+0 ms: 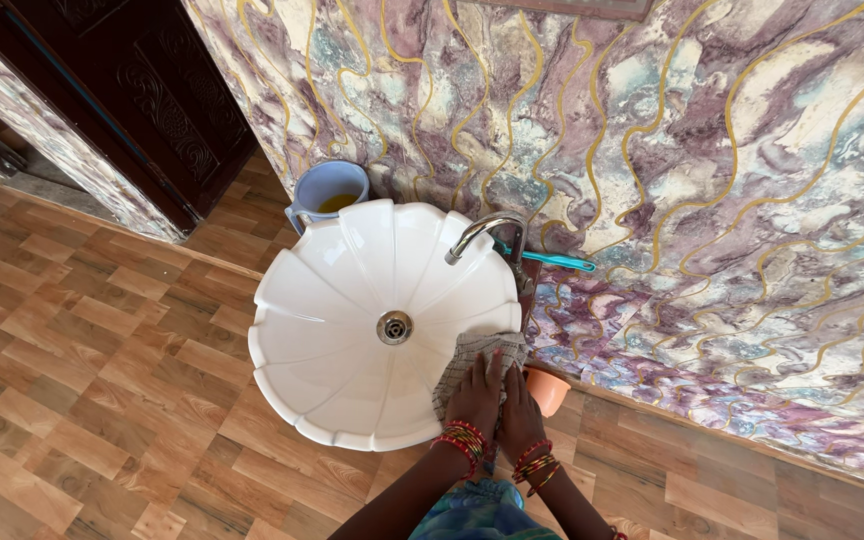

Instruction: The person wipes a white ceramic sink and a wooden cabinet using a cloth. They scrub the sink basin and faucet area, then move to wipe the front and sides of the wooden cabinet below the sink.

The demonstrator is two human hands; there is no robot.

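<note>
Down low, both hands pressed flat on a grey checked cloth (472, 360) draped over the near right rim of the white scalloped basin (332, 330); left hand (475, 395) laid on the cloth itself, fingers together and extended toward the drain (394, 326), palm bearing down rather than pinching; right hand (519, 405) just beside it, touching the cloth's outer edge, fingers likewise close and flat, nothing clasped between them; red and gold bangles on both wrists. Held so, seemingly, to keep the cloth spread against the curved wall and push it along the surface. Chrome tap (484, 232) arching over the far rim, no water seen running; teal toothbrush (552, 260) lodged behind it against the marbled wall. Blue jug (327, 192) with yellowish liquid parked on the floor behind the basin, well apart from the hands; orange cup (549, 390) tucked just beside the right hand, partly hidden under it.
</note>
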